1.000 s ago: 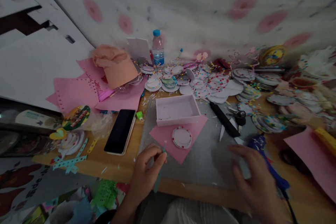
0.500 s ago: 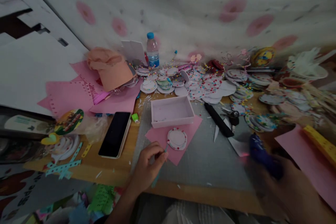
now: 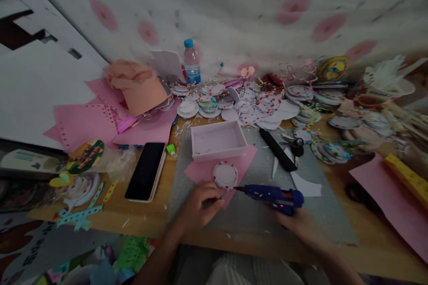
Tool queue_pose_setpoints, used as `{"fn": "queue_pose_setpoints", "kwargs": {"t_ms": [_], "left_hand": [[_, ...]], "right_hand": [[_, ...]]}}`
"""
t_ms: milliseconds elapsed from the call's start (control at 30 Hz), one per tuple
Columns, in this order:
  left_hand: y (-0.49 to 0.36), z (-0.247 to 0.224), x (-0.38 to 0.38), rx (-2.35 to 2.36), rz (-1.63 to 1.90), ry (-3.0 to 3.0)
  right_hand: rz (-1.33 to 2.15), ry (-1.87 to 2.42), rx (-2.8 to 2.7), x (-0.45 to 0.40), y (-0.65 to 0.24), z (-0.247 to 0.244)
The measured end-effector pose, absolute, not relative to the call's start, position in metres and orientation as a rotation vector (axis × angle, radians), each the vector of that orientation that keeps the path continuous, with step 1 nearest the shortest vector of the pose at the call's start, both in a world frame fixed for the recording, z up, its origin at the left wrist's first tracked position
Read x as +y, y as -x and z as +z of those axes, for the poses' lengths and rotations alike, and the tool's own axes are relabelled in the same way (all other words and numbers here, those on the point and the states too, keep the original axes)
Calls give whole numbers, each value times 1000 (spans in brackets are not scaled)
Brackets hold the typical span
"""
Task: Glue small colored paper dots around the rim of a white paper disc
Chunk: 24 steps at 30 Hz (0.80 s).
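My left hand (image 3: 204, 205) pinches a thin teal strip (image 3: 223, 195) just below a white paper disc (image 3: 225, 175) edged with red dots. The disc lies on a pink paper sheet (image 3: 245, 160). Wrapped round the handle of a blue glue gun (image 3: 274, 196) is my right hand (image 3: 290, 220), somewhat blurred. The gun's dark nozzle points left, at the lower right edge of the disc. Behind the disc stands a shallow white box (image 3: 219, 140).
A phone (image 3: 146, 172) lies at left. Black-handled cutter (image 3: 277, 150), keys (image 3: 297, 146) and white paper scrap (image 3: 306, 185) are right of the box. Piles of dotted discs (image 3: 261, 107) and a water bottle (image 3: 192, 63) line the back. Pink paper (image 3: 394, 205) lies far right.
My right hand has brought the glue gun left from the mat's right side to the disc's edge. My left hand has shifted slightly right, still pinching the strip.
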<state>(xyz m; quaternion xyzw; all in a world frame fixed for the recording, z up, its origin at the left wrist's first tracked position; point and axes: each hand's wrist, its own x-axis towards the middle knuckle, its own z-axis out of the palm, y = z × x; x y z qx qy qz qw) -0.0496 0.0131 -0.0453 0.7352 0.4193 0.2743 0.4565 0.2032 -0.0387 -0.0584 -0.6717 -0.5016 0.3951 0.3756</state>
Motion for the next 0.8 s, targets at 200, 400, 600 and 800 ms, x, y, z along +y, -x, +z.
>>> {"fn": "queue_pose_setpoints", "kwargs": {"t_ms": [200,400,600,800], "left_hand": [[48,-49,11,1060,752,-1864],[49,-54,13,996,776,-1830],[49,-55,15,975,796,-1811],[49,-57,13,994,799,-1811]], "right_hand": [[1204,1765,-1365,-35,-209,-68],[1218,1807,-1329,-27,-201,-54],[1165,1844,-1328,-25,-197,-50],[1147,1835,-1321,-31,-201,-66]]}}
